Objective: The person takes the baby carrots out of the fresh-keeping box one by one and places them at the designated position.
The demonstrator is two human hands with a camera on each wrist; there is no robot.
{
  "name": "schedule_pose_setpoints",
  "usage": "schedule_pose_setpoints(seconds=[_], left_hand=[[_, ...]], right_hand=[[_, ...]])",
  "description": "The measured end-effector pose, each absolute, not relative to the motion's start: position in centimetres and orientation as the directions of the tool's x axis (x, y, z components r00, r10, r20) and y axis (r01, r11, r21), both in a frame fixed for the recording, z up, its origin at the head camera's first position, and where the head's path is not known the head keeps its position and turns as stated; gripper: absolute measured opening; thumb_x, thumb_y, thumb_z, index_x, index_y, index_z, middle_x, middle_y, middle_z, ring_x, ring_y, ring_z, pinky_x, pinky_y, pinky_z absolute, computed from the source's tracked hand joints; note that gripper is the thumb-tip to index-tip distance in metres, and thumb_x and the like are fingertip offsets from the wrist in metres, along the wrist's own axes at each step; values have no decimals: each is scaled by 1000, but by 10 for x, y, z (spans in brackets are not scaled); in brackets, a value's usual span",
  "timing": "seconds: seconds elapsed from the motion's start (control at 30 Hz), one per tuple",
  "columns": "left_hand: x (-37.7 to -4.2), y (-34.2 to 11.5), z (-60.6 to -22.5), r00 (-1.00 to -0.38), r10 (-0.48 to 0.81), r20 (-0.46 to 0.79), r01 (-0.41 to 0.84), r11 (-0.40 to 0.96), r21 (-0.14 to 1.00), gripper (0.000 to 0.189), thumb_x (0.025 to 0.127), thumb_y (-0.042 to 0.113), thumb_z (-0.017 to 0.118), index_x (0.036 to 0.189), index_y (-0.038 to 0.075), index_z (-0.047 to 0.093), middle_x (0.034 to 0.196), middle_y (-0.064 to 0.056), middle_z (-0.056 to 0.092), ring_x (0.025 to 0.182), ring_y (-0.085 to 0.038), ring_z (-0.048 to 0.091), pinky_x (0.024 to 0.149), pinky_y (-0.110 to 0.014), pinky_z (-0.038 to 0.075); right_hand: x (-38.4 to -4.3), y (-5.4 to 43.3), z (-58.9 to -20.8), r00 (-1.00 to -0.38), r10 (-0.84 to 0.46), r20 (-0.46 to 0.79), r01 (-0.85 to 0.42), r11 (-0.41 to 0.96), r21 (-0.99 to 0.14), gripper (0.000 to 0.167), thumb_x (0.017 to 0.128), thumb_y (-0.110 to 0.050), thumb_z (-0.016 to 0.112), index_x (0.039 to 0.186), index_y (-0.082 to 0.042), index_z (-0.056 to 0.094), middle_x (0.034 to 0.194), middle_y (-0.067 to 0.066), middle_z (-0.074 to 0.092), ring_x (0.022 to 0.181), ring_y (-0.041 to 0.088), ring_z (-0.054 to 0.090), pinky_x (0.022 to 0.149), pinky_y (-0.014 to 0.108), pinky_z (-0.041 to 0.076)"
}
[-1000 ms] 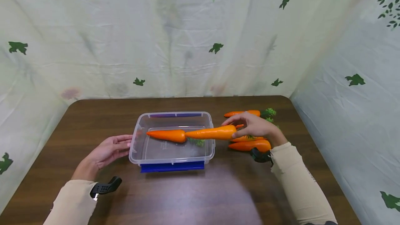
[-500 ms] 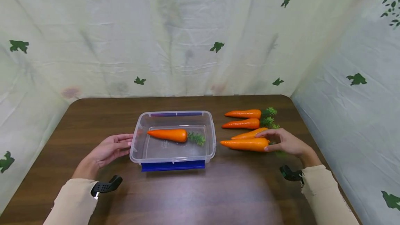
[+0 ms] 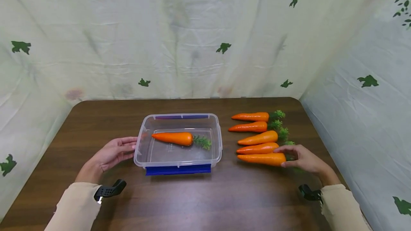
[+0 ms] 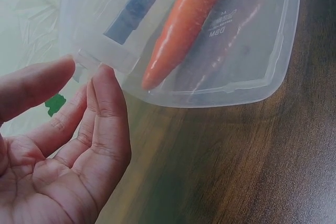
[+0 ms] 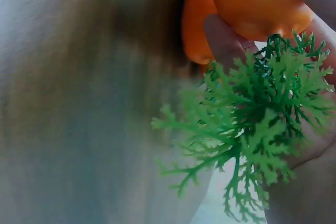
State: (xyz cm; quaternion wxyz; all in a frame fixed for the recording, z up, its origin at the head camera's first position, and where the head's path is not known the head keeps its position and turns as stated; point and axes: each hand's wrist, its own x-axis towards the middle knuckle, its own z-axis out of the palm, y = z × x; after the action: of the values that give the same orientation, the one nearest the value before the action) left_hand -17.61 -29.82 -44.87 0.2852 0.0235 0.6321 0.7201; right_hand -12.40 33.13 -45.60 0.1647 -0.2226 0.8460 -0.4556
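Note:
In the head view my right hand (image 3: 302,158) pinches the thick top end of the nearest carrot (image 3: 261,159), beside a row of several carrots to the right of the box. The right wrist view shows this carrot (image 5: 260,1) between fingers and thumb, its green leafy top (image 5: 257,103) hanging over the palm. On the left, my left hand (image 3: 113,154) touches the left side of a clear plastic box (image 3: 179,162) with relaxed fingers. Inside the box lies one carrot (image 3: 173,138). The left wrist view has the thumb and index fingertips at the box rim (image 4: 210,100).
The brown wooden table (image 3: 189,202) carries everything. A blue clip flap (image 3: 178,169) hangs along the box's front side. Behind the table hangs a pale cloth (image 3: 179,45) with green leaf prints.
My right hand has carried a carrot out of the box area, over to the right, and down to the near end of the row. The left hand stays at the box.

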Motion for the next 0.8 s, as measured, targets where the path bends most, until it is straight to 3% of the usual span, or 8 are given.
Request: schedule_pose_setpoints(seconds=[0.47,0.8], left_hand=[[-175,-298,-447,-835,455,-310,-368,-41,929,25,97,2,52,119,11,61,114,3,66,101,-14,65,88,-29,53],[-174,-297,-447,-839,439,-321,-374,-36,927,25,97,3,53,120,11,60,114,2,65,101,-14,65,89,-29,53]], right_hand=[[-111,335,-472,-901,-431,-54,-227,574,-787,39,85,-14,73,120,0,63,119,12,65,109,1,56,91,14,42],[-111,336,-477,-898,-438,35,-305,562,-769,38,82,-10,76,116,-1,64,113,15,63,104,-1,55,89,12,43]])
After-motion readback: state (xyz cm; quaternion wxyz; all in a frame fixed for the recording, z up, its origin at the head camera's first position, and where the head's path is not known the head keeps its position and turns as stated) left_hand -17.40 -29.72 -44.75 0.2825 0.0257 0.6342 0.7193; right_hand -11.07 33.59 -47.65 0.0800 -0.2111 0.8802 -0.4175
